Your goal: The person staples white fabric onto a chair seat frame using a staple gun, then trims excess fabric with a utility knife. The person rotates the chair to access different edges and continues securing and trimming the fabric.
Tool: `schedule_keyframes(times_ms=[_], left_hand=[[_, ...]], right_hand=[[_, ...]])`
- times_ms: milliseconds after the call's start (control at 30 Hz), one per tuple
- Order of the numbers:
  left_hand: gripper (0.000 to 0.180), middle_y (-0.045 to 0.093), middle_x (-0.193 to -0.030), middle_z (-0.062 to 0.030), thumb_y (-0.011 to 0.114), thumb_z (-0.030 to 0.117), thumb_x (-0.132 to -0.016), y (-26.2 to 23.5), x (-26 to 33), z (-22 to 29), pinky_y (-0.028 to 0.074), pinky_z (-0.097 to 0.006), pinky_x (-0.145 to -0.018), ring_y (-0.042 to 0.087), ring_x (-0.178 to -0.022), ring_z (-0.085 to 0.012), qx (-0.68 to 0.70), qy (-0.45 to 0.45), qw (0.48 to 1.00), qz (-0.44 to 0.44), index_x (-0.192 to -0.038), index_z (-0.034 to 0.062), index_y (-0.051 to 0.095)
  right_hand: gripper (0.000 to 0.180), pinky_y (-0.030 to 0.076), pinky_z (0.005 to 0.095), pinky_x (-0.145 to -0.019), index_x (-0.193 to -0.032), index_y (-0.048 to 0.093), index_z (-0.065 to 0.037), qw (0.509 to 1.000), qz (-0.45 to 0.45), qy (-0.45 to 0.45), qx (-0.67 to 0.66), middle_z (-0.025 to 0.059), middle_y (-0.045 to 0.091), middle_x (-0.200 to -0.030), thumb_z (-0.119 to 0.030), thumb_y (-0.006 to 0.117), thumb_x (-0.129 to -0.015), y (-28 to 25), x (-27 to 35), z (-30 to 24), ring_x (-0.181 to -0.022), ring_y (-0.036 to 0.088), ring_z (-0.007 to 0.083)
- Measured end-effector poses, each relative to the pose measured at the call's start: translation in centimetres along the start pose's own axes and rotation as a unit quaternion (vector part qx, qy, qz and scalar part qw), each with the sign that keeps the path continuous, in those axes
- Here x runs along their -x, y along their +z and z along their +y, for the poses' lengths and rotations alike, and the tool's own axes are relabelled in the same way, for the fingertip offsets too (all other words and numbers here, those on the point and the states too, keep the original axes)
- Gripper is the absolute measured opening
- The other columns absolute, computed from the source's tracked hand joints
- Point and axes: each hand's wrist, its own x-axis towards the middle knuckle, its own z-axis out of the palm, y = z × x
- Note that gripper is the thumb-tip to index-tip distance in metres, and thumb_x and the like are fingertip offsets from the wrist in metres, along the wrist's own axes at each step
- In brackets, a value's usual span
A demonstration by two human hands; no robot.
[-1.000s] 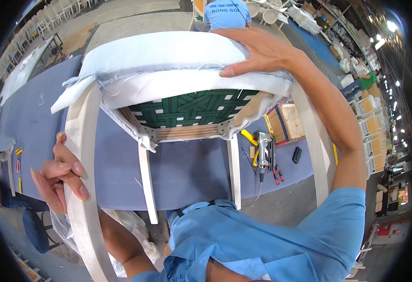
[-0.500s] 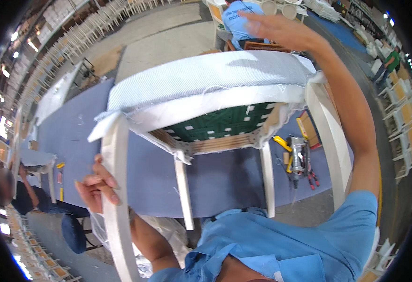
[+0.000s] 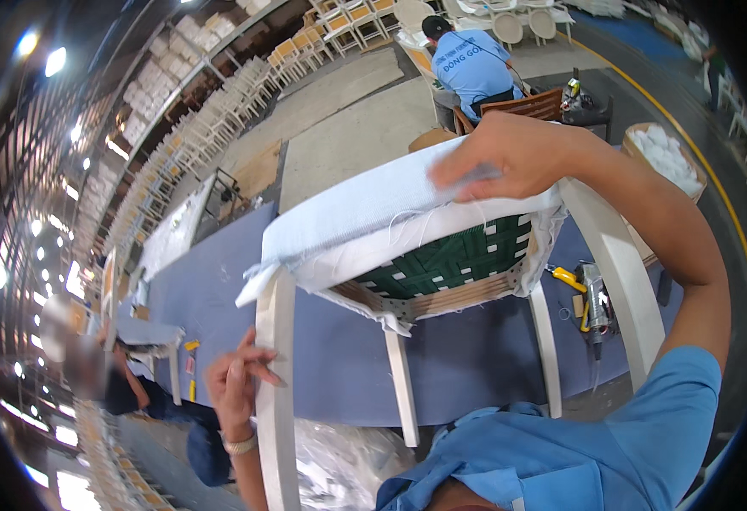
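A chair frame with white wooden legs stands tilted, underside toward me. Its seat pad [image 3: 365, 200] is covered in light grey-white fabric, with loose threads along the lower edge. Green woven webbing [image 3: 446, 260] fills the opening beneath. Beside the near left chair leg [image 3: 275, 400] is my left hand [image 3: 237, 379], fingers apart and lightly touching the wood. My right arm reaches around the right chair leg [image 3: 616, 272], and my right hand [image 3: 510, 157] lies over the edge of the fabric. Its fingers are bent and blurred, so any grip on the cloth is unclear.
The chair is over a blue-grey covered table [image 3: 339, 358]. A pneumatic stapler [image 3: 595, 298] and a yellow-handled tool [image 3: 565, 277] lie at right. A person in blue [image 3: 471, 68] sits beyond; another person [image 3: 126, 383] works at left. A box of white material [image 3: 665, 157] stands right.
My right hand has come down from above the seat onto its fabric edge. My left hand's fingers have loosened at the leg. The whole view has swung, shifting the chair rightward in the picture.
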Motion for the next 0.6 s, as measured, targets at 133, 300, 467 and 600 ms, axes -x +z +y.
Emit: schedule_keyframes(times_ms=[133,300,467,600], left_hand=[[0.031,0.075,-0.094,-0.0151,0.062,0.020,-0.096,-3.2,-3.6,9.2,0.053,-0.036,-0.088,0.073,-0.091,-0.0238,-0.245,-0.061,0.966,-0.054,-0.112,-0.0053,0.071],[0.054,0.066,-0.126,-0.0214,0.075,0.031,-0.088,2.9,-16.5,13.2,0.049,-0.042,-0.097,0.065,-0.114,-0.0358,-0.444,0.206,0.850,-0.194,-0.130,-0.0015,0.063],[0.111,0.055,-0.136,-0.0323,0.076,0.069,-0.075,12.2,-21.4,5.5,0.042,-0.048,-0.108,0.057,-0.125,-0.0435,-0.449,0.297,0.799,-0.269,-0.146,-0.0080,0.041],[0.122,0.055,-0.133,-0.0353,0.075,0.076,-0.068,16.4,-21.1,2.1,0.043,-0.048,-0.107,0.056,-0.124,-0.0454,-0.406,0.141,0.850,-0.305,-0.146,-0.0108,0.039]], right_hand=[[0.079,0.045,0.0441,-0.108,-0.147,0.049,-0.006,0.982,0.171,0.064,-0.054,0.0202,0.051,-0.148,-0.057,0.067,-0.090,-2.6,0.5,-0.3,-0.130,0.056,0.0319],[0.103,0.036,0.0427,-0.116,-0.153,0.041,-0.006,0.975,0.164,0.083,0.128,0.0216,0.045,-0.153,-0.078,0.061,-0.081,-1.4,-3.2,3.8,-0.140,0.045,0.0393],[0.123,0.037,0.0426,-0.116,-0.152,0.038,0.002,0.983,-0.082,0.125,0.110,0.0297,0.042,-0.152,-0.088,0.060,-0.071,-1.3,-5.3,3.9,-0.141,0.043,0.0401],[0.125,0.040,0.0438,-0.112,-0.153,0.038,0.000,0.981,-0.095,0.123,0.112,0.0304,0.045,-0.149,-0.090,0.058,-0.069,-1.1,-7.1,3.4,-0.137,0.047,0.0411]])
